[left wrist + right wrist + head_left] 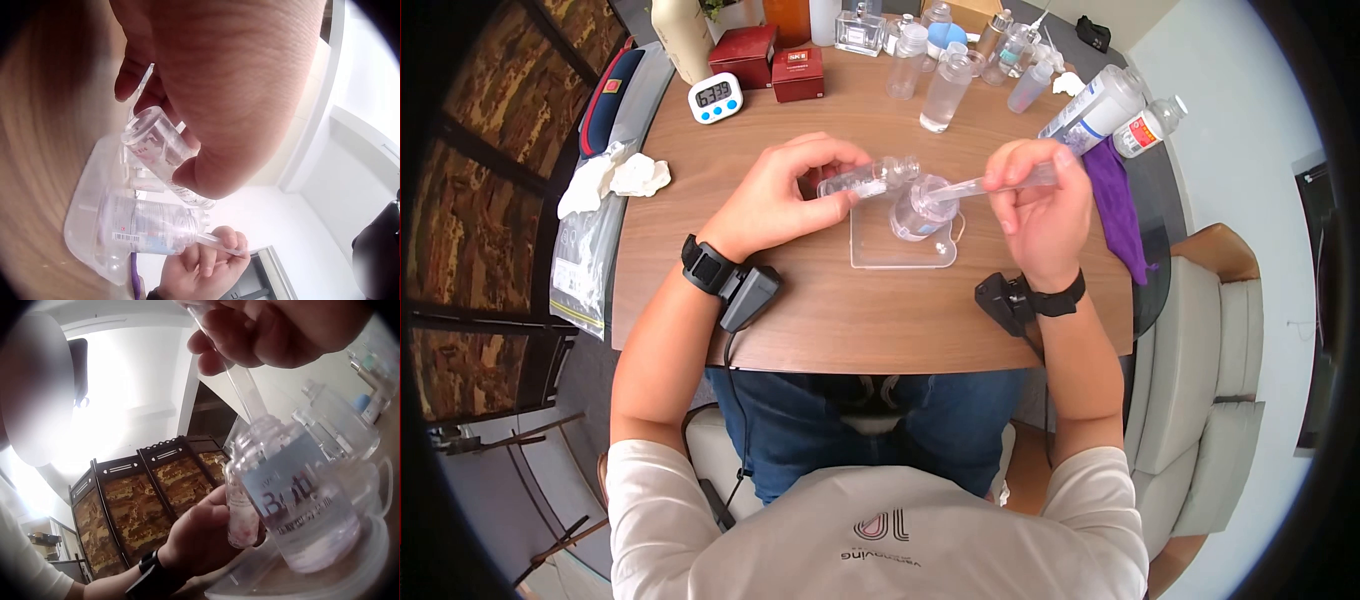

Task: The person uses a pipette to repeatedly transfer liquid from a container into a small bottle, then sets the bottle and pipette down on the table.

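The left hand point(790, 190) grips a small clear bottle point(868, 180), tilted with its neck toward a wider clear bottle point(922, 215). That wider bottle, labelled point(294, 487), stands on a shallow clear tray point(885, 255). Between its thumb and fingers the right hand point(1040, 195) pinches a clear plastic stick or dropper point(970, 190), whose lower end is in the wider bottle's mouth. Pinkish-white bits or marks show on the small bottle point(242, 519) in the right wrist view. Liquid is visible low in the wider bottle.
A timer point(716, 98), red boxes point(798, 75) and several bottles point(945, 95) line the table's back. Crumpled tissue point(638, 176) and a plastic bag point(580, 270) lie left. On the right are larger bottles point(1145, 130) and a purple cloth point(1115, 200).
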Action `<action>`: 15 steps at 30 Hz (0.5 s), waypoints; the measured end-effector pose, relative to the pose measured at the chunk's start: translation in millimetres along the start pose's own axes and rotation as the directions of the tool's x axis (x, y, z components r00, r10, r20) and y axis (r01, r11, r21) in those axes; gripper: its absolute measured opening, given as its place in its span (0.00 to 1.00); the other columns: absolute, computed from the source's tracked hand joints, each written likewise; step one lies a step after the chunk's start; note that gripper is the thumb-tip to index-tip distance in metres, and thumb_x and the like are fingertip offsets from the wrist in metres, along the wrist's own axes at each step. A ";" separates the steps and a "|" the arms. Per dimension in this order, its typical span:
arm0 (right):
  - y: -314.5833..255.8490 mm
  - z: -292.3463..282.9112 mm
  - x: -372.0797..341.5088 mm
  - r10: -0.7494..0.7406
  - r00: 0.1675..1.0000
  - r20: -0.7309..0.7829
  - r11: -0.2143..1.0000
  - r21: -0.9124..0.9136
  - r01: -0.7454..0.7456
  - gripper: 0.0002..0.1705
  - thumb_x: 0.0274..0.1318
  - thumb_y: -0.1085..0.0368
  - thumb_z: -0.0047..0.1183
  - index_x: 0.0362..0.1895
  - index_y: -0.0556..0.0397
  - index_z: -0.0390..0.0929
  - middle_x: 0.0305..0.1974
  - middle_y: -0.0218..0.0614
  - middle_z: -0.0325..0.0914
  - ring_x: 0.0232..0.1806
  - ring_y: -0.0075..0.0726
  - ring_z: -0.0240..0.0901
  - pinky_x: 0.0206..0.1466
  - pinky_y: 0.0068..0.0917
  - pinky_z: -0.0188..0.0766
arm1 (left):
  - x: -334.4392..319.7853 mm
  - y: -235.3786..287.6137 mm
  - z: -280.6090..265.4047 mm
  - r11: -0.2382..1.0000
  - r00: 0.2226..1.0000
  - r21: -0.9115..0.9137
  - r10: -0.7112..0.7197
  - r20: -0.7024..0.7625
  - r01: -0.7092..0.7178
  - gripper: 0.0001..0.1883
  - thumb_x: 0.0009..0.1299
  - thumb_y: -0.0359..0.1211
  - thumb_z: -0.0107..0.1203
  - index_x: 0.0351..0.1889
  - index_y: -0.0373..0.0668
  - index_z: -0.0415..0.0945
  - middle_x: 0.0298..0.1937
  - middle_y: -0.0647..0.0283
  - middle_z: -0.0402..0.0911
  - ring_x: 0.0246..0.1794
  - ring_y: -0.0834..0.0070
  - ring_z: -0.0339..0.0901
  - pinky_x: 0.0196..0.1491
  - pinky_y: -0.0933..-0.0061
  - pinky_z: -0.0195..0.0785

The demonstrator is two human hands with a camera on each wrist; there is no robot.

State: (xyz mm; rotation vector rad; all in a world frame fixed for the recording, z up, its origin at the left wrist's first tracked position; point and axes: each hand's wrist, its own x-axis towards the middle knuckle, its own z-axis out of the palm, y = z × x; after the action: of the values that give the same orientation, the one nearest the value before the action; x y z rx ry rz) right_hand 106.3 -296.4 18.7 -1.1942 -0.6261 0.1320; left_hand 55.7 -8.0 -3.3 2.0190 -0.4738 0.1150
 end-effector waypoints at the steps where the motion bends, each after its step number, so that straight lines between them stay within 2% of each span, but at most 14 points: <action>1: -3.9 -3.4 0.3 -0.017 1.000 -0.024 0.997 0.081 0.019 0.29 0.79 0.52 0.27 0.33 0.59 0.72 0.34 0.53 0.79 0.17 0.26 0.59 0.19 0.21 0.57 | 0.2 -0.5 -0.1 1.000 1.000 0.001 0.001 -0.001 -0.001 0.17 0.64 0.33 0.63 0.51 0.38 0.82 0.42 0.64 0.80 0.43 0.76 0.74 0.45 0.74 0.68; 2: -6.6 -4.0 0.4 -0.031 0.998 -0.049 0.986 0.162 0.038 0.29 0.79 0.52 0.26 0.32 0.59 0.72 0.33 0.53 0.79 0.16 0.26 0.58 0.19 0.22 0.56 | -0.8 -1.3 0.2 1.000 1.000 -0.002 -0.003 -0.003 0.003 0.17 0.64 0.33 0.63 0.51 0.39 0.82 0.43 0.64 0.80 0.42 0.76 0.74 0.45 0.74 0.68; 4: -10.5 -3.7 2.1 -0.005 0.998 -0.059 0.991 0.133 0.013 0.30 0.78 0.50 0.26 0.32 0.56 0.72 0.31 0.50 0.77 0.14 0.26 0.54 0.18 0.22 0.53 | -3.3 -0.5 0.3 1.000 1.000 -0.005 -0.014 -0.011 0.013 0.17 0.64 0.32 0.63 0.51 0.39 0.82 0.43 0.64 0.80 0.42 0.76 0.74 0.45 0.74 0.68; 6: -18.5 -22.6 7.1 -0.076 0.994 -0.074 0.918 0.383 0.098 0.29 0.78 0.48 0.27 0.32 0.53 0.73 0.31 0.47 0.77 0.13 0.26 0.53 0.18 0.23 0.51 | -0.4 3.8 -2.1 1.000 1.000 0.011 -0.017 0.004 0.017 0.17 0.64 0.32 0.63 0.51 0.39 0.82 0.43 0.64 0.80 0.42 0.76 0.74 0.45 0.74 0.68; 8: -21.2 -27.8 9.7 -0.072 0.994 -0.087 0.915 0.390 0.100 0.29 0.77 0.47 0.28 0.33 0.51 0.74 0.32 0.43 0.76 0.13 0.26 0.51 0.18 0.22 0.50 | 0.5 1.3 -1.1 1.000 1.000 0.007 -0.001 0.011 0.001 0.17 0.64 0.32 0.63 0.51 0.39 0.82 0.43 0.64 0.80 0.42 0.76 0.74 0.45 0.74 0.68; 10: -18.6 -27.7 12.2 -0.063 0.988 -0.141 0.894 0.431 0.119 0.24 0.76 0.49 0.32 0.33 0.48 0.75 0.32 0.36 0.77 0.12 0.24 0.49 0.17 0.22 0.50 | -0.6 0.2 1.0 1.000 1.000 -0.002 0.007 0.012 -0.007 0.17 0.64 0.32 0.63 0.51 0.39 0.82 0.42 0.64 0.80 0.42 0.75 0.74 0.44 0.74 0.68; 11: -15.6 -26.6 11.3 -0.060 0.988 -0.141 0.894 0.432 0.116 0.24 0.76 0.49 0.32 0.33 0.48 0.75 0.32 0.36 0.77 0.12 0.24 0.49 0.17 0.22 0.50 | -1.0 1.1 1.2 1.000 1.000 -0.005 0.012 0.015 -0.012 0.17 0.64 0.32 0.63 0.51 0.39 0.83 0.42 0.64 0.80 0.42 0.75 0.74 0.44 0.74 0.68; 13: -8.5 -23.9 10.8 -0.004 0.993 -0.119 0.860 0.507 0.065 0.29 0.78 0.48 0.27 0.35 0.51 0.75 0.35 0.44 0.79 0.14 0.28 0.53 0.21 0.25 0.55 | 0.8 2.4 -0.3 1.000 0.999 -0.004 0.023 0.023 -0.023 0.17 0.64 0.32 0.63 0.51 0.39 0.83 0.42 0.64 0.80 0.42 0.75 0.74 0.44 0.74 0.68; 15: -5.4 -19.1 10.7 -0.022 0.992 -0.124 0.890 0.449 0.076 0.29 0.78 0.47 0.26 0.36 0.51 0.75 0.35 0.44 0.79 0.14 0.28 0.55 0.21 0.26 0.56 | 0.8 2.3 -1.0 1.000 0.999 0.024 0.018 0.038 -0.019 0.17 0.64 0.32 0.63 0.51 0.39 0.83 0.43 0.64 0.80 0.42 0.75 0.74 0.44 0.74 0.67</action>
State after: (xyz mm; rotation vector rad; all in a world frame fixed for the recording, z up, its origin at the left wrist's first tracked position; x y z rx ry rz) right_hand 123.9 -309.8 23.4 -0.7257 -0.4876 0.1554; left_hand 55.7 -8.3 -0.7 2.0438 -0.5172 0.0943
